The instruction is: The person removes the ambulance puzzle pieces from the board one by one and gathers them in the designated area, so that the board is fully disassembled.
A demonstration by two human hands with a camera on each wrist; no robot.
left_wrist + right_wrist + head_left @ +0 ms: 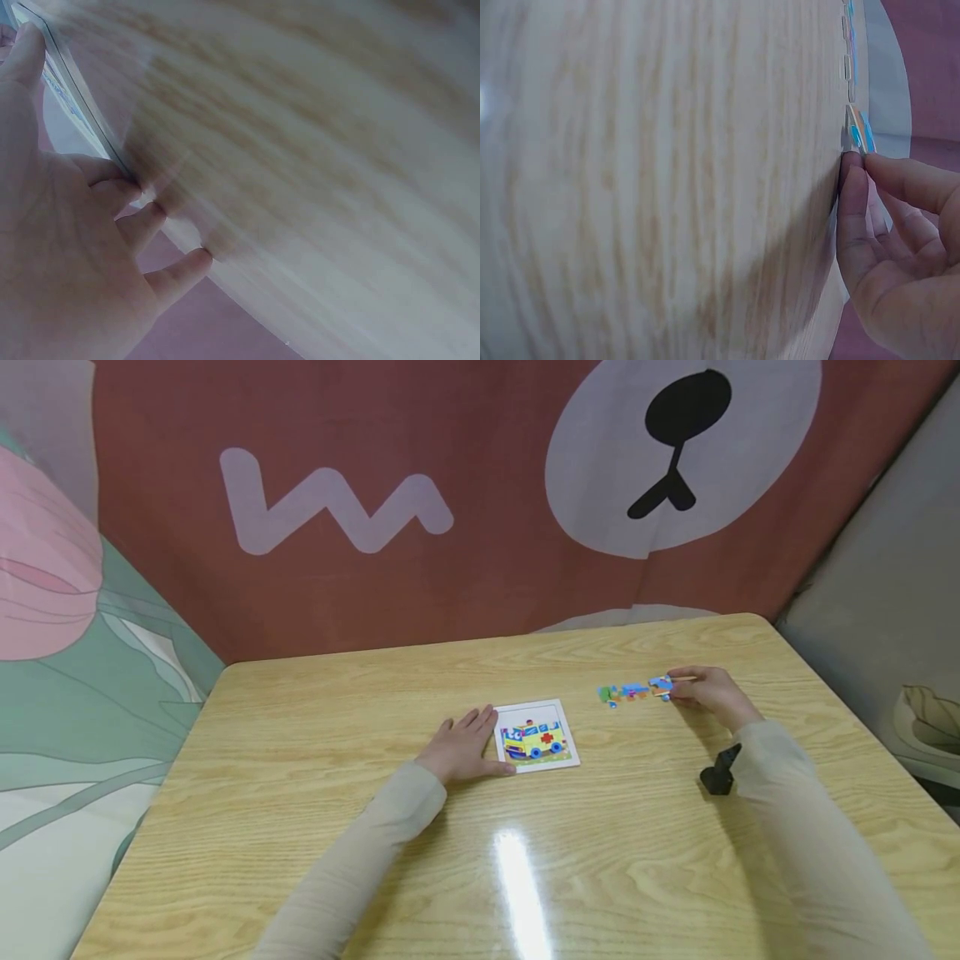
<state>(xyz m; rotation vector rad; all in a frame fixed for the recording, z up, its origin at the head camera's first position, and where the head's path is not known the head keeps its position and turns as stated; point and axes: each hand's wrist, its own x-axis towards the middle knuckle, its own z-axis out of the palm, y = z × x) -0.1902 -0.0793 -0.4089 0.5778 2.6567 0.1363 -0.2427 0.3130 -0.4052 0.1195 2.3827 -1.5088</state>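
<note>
Across the far side hangs a brownish-red cloth (382, 597), printed with a pale zigzag and a white muzzle with a black nose. Before it spreads a wooden table (337, 710), glossy enough to carry a bright streak of light nearer the viewer. Two arms in pale sleeves (817, 843) reach over it. The left hand (465, 750) lies with its fingers spread apart at the left side of a puzzle board (546, 711), thumb by the near left corner and a fingertip at the far left one; it touches the board and clamps nothing. The right hand (708, 692), farther to the right, has thumb and finger brought together on a puzzle piece (660, 685), which stands tilted on the table, as the right wrist view shows. The board lies flat around the middle of the table, bearing a yellow ambulance with a red cross, and a blank white strip runs above it. Smaller still, loose pieces (632, 691) lie in a row between the board and the right hand. Each piece looks light, thin and stiff, likely card and a little slick on its printed face, so the edges offer the best hold; the knobs seem the parts most apt to bend. The board probably slides easily, and steadying it by its rim suits it.
</note>
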